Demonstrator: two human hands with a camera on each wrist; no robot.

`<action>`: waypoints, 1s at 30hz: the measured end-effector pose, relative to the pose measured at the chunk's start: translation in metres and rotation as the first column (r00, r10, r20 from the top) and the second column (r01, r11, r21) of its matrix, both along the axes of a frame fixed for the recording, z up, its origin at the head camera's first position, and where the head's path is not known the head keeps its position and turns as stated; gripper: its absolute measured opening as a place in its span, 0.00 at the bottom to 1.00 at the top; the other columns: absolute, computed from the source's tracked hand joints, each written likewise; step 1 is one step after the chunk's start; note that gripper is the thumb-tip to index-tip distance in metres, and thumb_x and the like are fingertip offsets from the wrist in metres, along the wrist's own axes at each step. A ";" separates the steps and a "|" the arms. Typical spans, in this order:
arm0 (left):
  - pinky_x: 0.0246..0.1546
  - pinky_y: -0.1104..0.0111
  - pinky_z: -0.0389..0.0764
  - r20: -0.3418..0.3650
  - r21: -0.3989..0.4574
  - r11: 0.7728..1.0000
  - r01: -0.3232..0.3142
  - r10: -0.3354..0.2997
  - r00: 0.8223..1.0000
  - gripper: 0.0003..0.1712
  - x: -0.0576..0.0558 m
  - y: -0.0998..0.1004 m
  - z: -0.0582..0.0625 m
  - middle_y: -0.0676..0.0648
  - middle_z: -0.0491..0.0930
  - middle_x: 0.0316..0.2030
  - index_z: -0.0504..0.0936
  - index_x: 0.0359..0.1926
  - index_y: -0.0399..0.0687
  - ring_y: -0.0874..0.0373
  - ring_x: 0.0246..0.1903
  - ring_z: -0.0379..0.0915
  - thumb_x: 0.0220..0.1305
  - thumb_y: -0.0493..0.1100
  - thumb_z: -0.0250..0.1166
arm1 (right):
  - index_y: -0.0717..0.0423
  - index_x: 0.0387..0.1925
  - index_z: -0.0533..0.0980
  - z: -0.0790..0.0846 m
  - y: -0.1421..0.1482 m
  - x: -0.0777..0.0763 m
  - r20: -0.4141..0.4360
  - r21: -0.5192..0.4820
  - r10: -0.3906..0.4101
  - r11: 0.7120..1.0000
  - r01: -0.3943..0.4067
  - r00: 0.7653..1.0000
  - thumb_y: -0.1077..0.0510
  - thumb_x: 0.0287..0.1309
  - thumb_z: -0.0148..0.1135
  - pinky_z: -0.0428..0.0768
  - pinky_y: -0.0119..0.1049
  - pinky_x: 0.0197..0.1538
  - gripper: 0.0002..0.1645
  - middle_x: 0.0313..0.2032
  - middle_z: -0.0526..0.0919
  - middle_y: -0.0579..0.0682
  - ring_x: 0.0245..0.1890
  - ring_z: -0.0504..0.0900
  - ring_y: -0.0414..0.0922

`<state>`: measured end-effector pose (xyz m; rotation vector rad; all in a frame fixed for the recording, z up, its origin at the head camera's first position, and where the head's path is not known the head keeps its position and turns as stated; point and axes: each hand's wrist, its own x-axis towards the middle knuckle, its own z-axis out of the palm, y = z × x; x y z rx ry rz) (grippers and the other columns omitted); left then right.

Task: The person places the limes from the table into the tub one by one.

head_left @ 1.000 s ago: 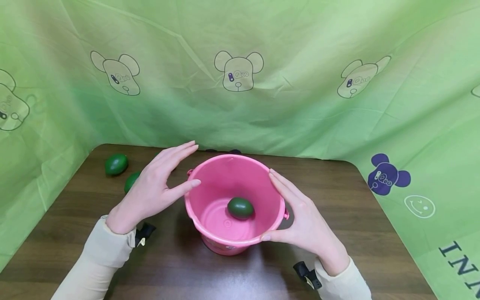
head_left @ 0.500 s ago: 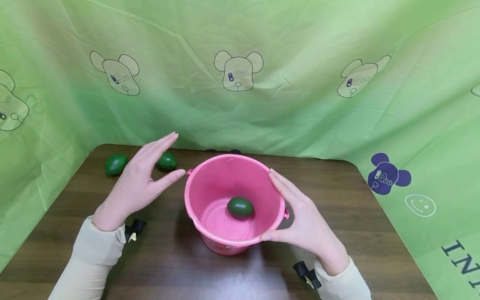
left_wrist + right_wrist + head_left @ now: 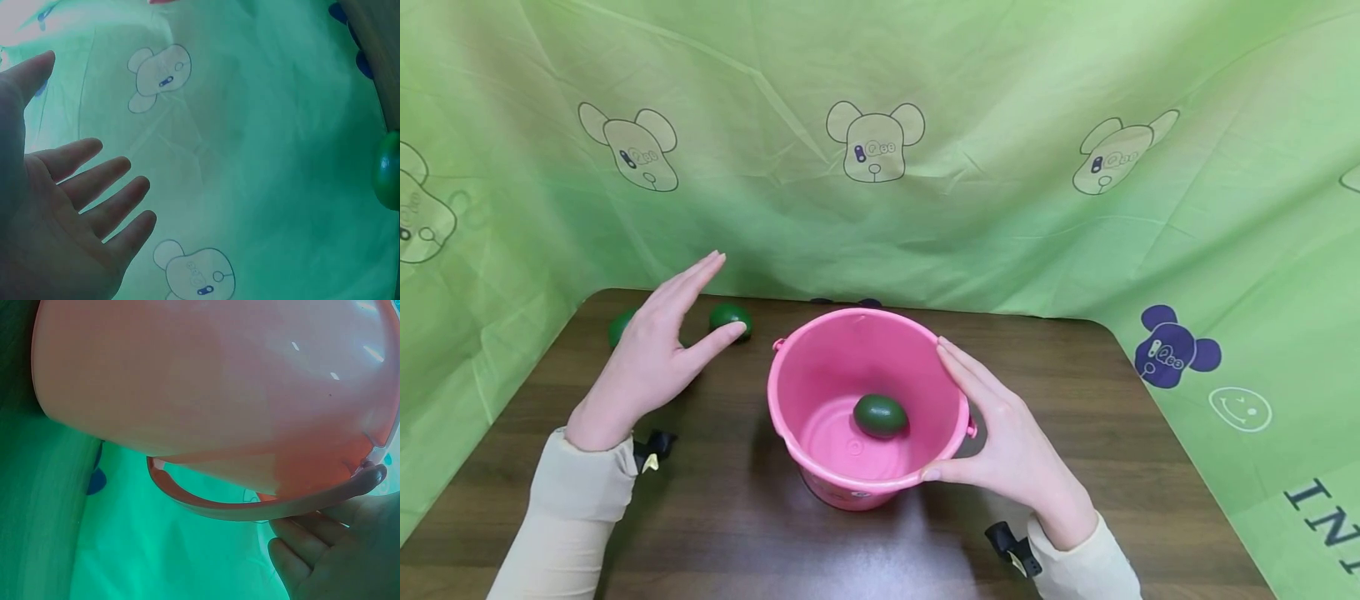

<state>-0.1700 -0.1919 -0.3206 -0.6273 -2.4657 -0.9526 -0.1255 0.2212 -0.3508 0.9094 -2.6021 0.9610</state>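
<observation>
A pink bucket [image 3: 827, 367] stands upright on the table, with one dark green oval fruit, like an avocado, [image 3: 880, 416] on its bottom. My right hand [image 3: 1018, 442] holds the bucket's right side, thumb at the front rim and fingertips farther back along the rim. In the right wrist view the hanging handle [image 3: 231, 509] passes in front of those fingers. My left hand [image 3: 643, 358], fingers extended and thumb spread, is over the table left of the bucket, holding nothing. Beyond it are two similar fruits, the left one [image 3: 620, 327] partly covered by the hand and the other [image 3: 728, 317] near the thumb tip.
The brown wooden table [image 3: 1075, 375] has rounded far corners. A green cloth [image 3: 985, 233] printed with bear heads hangs behind it and along both sides. A black wrist strap [image 3: 651, 450] shows under each cuff.
My left hand has moved left, away from the bucket rim. This uncovers the fruit near the thumb and hides another behind the hand. My right hand and the bucket have stayed in place.
</observation>
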 end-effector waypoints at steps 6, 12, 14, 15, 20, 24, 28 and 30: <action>0.71 0.46 0.57 0.034 0.013 0.999 -0.032 0.032 0.999 0.46 -0.004 -0.007 -0.003 0.56 0.56 0.77 0.59 0.79 0.61 0.50 0.75 0.51 0.66 0.54 0.71 | 0.50 0.79 0.57 0.000 0.000 0.000 0.003 0.003 -0.003 1.000 0.003 1.000 0.32 0.27 0.87 0.63 0.37 0.71 0.78 0.77 0.57 0.44 0.75 0.58 0.44; 0.70 0.43 0.55 0.064 0.021 0.998 -0.058 0.056 0.996 0.44 -0.007 -0.013 -0.005 0.55 0.56 0.77 0.60 0.79 0.60 0.49 0.75 0.51 0.67 0.55 0.70 | 0.50 0.79 0.58 0.001 0.001 0.000 0.006 0.003 -0.006 1.000 0.006 1.000 0.33 0.27 0.87 0.64 0.37 0.71 0.78 0.78 0.56 0.43 0.75 0.58 0.44; 0.71 0.43 0.54 0.085 0.023 0.998 -0.063 0.061 0.995 0.44 -0.008 -0.015 -0.006 0.55 0.55 0.77 0.60 0.79 0.60 0.48 0.75 0.51 0.67 0.55 0.69 | 0.50 0.79 0.58 0.001 0.001 0.000 0.007 0.002 -0.006 1.000 0.006 1.000 0.33 0.27 0.87 0.63 0.37 0.71 0.78 0.78 0.56 0.43 0.75 0.58 0.44; 0.71 0.43 0.54 0.096 0.025 0.998 -0.065 0.062 0.993 0.45 -0.008 -0.016 -0.006 0.54 0.55 0.77 0.59 0.79 0.60 0.48 0.75 0.50 0.67 0.55 0.69 | 0.50 0.79 0.58 0.001 0.001 0.000 0.007 0.001 -0.005 1.000 0.005 1.000 0.33 0.27 0.88 0.63 0.37 0.71 0.78 0.78 0.56 0.43 0.75 0.58 0.44; 0.70 0.41 0.53 0.147 0.025 0.996 -0.083 0.078 0.986 0.45 -0.012 -0.022 -0.008 0.53 0.55 0.77 0.59 0.80 0.59 0.46 0.75 0.49 0.67 0.57 0.69 | 0.50 0.79 0.58 0.002 0.001 0.000 0.012 -0.003 -0.005 1.000 0.005 1.000 0.33 0.27 0.88 0.64 0.37 0.71 0.78 0.78 0.56 0.44 0.75 0.58 0.44; 0.70 0.41 0.55 0.175 0.027 0.995 -0.101 0.095 0.980 0.45 -0.015 -0.027 -0.011 0.51 0.56 0.77 0.59 0.80 0.59 0.46 0.75 0.50 0.68 0.58 0.68 | 0.49 0.79 0.58 0.003 0.000 0.001 0.017 -0.004 -0.007 1.000 0.007 1.000 0.33 0.27 0.88 0.64 0.37 0.70 0.78 0.78 0.56 0.43 0.75 0.58 0.44; 0.69 0.40 0.55 0.193 0.027 0.993 -0.116 0.109 0.975 0.44 -0.018 -0.033 -0.015 0.50 0.56 0.77 0.59 0.79 0.59 0.45 0.75 0.50 0.69 0.59 0.67 | 0.50 0.79 0.57 0.003 0.000 0.000 0.017 -0.005 -0.005 1.000 0.006 1.000 0.34 0.27 0.88 0.63 0.38 0.71 0.78 0.78 0.56 0.43 0.75 0.58 0.44; 0.69 0.39 0.55 0.200 0.021 0.992 -0.122 0.115 0.973 0.44 -0.019 -0.035 -0.015 0.49 0.56 0.77 0.59 0.79 0.58 0.45 0.75 0.50 0.69 0.59 0.66 | 0.50 0.79 0.57 0.003 0.000 0.000 0.018 -0.005 -0.006 1.000 0.006 1.000 0.34 0.27 0.88 0.63 0.38 0.71 0.78 0.78 0.56 0.43 0.75 0.58 0.44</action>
